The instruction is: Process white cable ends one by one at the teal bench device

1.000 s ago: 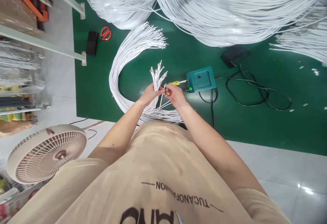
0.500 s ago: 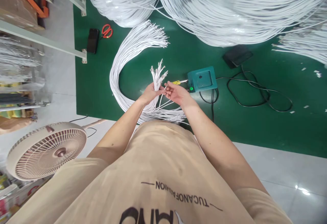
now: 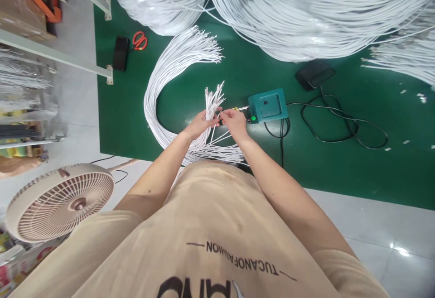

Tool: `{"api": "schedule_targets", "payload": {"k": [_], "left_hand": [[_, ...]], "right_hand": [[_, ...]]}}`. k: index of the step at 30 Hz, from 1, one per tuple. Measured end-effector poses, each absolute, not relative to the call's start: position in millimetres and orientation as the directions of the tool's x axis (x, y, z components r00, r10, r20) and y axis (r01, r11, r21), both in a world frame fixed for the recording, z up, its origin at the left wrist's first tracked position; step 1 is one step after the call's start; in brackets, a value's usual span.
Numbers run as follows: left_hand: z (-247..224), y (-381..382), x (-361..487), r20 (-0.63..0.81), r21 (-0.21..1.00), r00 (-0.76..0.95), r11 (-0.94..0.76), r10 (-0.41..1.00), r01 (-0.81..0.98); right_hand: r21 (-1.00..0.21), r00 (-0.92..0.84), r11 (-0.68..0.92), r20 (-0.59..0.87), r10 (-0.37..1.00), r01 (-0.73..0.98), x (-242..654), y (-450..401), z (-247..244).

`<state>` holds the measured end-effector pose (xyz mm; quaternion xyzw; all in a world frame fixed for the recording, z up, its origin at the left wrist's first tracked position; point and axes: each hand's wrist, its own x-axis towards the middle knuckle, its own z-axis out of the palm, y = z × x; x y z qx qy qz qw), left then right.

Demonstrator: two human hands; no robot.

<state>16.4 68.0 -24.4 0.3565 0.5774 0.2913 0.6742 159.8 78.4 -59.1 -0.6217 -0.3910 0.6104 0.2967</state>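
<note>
On the green bench (image 3: 340, 166), I see a white cable bundle (image 3: 150, 94) curving left of the teal box (image 3: 272, 108). My left hand (image 3: 198, 126) curls around some strands (image 3: 212, 102); my right hand (image 3: 235, 122) pinches one cable (image 3: 213, 134), fingertips together.

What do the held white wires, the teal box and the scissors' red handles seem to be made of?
White wires: likely plastic-sheathed with a soft sheen, as they bend smoothly; cores unclear.
Teal box: painted metal or moulded plastic, fairly matte; its even colour leaves that open.
Red handles: probably plastic or plastic-coated, from the uniform colour; finish too small to judge.
</note>
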Motion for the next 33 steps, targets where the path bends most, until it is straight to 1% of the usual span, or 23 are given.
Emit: {"api": "schedule_targets", "payload": {"k": [2,3,5,7,8,9,11,13,15,18,20,23,27,30,33], "left_hand": [[-26,70,17,-0.582,0.808,0.174,0.589,0.794,0.016],[-26,71,17,-0.587,0.803,0.179,0.595,0.79,0.007],[-26,73,18,-0.596,0.792,0.188,0.61,0.781,-0.021],[-26,75,20,-0.61,0.776,0.198,0.629,0.767,-0.044],[-26,75,20,-0.621,0.766,0.199,0.641,0.758,-0.051],[-26,76,21,-0.635,0.754,0.194,0.655,0.748,-0.055],[-26,77,23,-0.666,0.73,0.159,0.681,0.728,-0.059],[-27,79,25,-0.686,0.718,0.109,0.694,0.719,-0.062],[-29,82,28,-0.694,0.714,0.073,0.697,0.717,-0.059],[-35,85,31,-0.7,0.711,0.047,0.701,0.713,-0.054],[-40,86,32,-0.695,0.717,0.04,0.696,0.718,-0.043],[-47,87,33,-0.682,0.73,0.038,0.683,0.731,-0.024],[-50,90,36,-0.698,0.716,0.01,0.698,0.716,0.001],[-50,92,39,-0.724,0.689,-0.027,0.724,0.689,0.017],[-52,94,42,-0.734,0.678,-0.033,0.735,0.678,0.023]], "right_hand": [[-0.873,-0.052,-0.341,-0.381,0.923,0.348,162,76,-58],[-0.862,-0.081,-0.221,-0.288,0.954,0.456,164,74,-56],[-0.78,-0.212,0.057,-0.098,0.972,0.623,170,72,-52],[-0.665,-0.381,0.293,0.014,0.924,0.687,177,73,-48],[-0.622,-0.453,0.372,0.031,0.891,0.689,180,74,-47],[-0.594,-0.502,0.418,0.026,0.864,0.688,185,76,-46],[-0.569,-0.532,0.431,-0.014,0.847,0.701,193,83,-46],[-0.569,-0.49,0.379,-0.049,0.871,0.73,201,93,-47],[-0.599,-0.442,0.315,-0.072,0.894,0.736,208,104,-49],[-0.675,-0.461,0.267,-0.122,0.879,0.688,215,118,-52],[-0.691,-0.503,0.273,-0.152,0.851,0.67,218,124,-53],[-0.66,-0.542,0.312,-0.172,0.823,0.683,219,129,-52],[-0.623,-0.541,0.342,-0.157,0.826,0.704,219,130,-52],[-0.622,-0.532,0.341,-0.146,0.834,0.705,219,130,-55],[-0.624,-0.528,0.324,-0.17,0.832,0.711,219,131,-57]]}}
